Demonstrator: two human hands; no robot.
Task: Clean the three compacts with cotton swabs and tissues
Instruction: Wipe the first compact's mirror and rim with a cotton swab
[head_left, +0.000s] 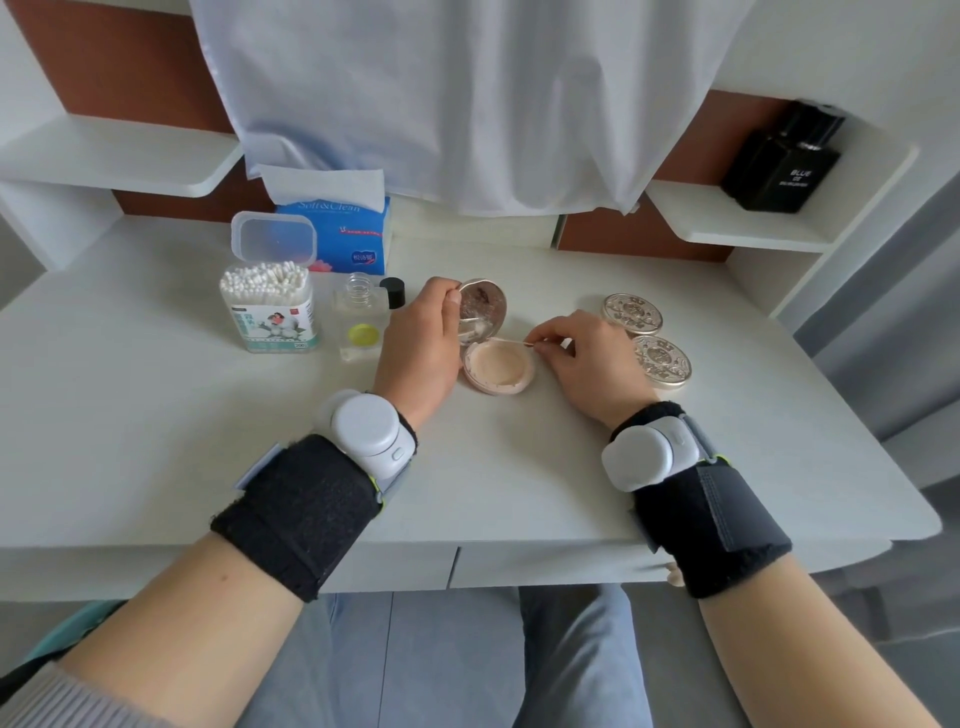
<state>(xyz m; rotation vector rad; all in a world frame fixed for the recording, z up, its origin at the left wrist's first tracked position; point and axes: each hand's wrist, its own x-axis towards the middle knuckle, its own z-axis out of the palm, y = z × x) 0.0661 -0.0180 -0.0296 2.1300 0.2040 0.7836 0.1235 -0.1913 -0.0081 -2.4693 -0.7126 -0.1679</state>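
An open compact with pale powder lies on the white desk. Its mirrored lid stands up, and my left hand grips that lid by its edge. My right hand pinches a cotton swab whose tip lies at the hinge edge of the powder pan. Two shut silver compacts lie just right of my right hand. The cotton swab box stands open at the left, with a blue tissue pack behind it.
A small clear bottle stands uncapped left of my left hand, its black cap beside it. A black perfume bottle sits on the right shelf. A white cloth hangs over the desk's back.
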